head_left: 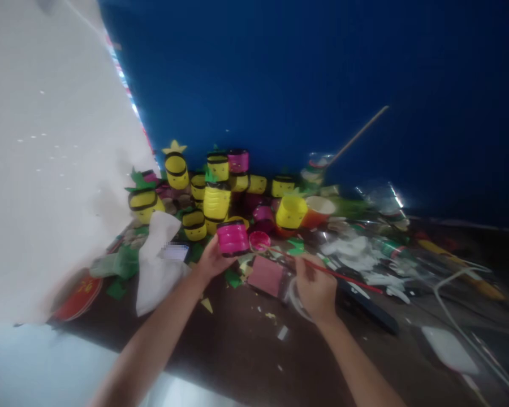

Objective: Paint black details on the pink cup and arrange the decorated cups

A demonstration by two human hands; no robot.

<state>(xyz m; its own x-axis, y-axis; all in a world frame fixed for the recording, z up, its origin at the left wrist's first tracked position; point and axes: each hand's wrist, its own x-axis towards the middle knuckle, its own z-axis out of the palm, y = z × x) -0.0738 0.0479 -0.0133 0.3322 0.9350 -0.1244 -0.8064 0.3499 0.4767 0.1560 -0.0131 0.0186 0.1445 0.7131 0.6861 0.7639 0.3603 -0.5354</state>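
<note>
My left hand [214,260] is closed round a magenta painted cup [232,238] with dark bands at its rim and base. Between the fingers of my right hand [316,285] is a thin red-handled paintbrush [343,275]. Its tip end reaches into or over a small round pot of pink paint [260,241], just right of the cup; I cannot tell whether it touches the paint. Below the pot lies a flat pinkish block [266,276]. Behind my hands stand several yellow cups [217,200] with black bands, some with green leaf shapes.
A white cloth or bag [159,271] lies left of my left arm, near a red container [78,294]. White scraps [352,251], a long dark object [369,305] and a pale cable [449,305] spread to the right. A thin stick [358,135] leans up against the blue wall.
</note>
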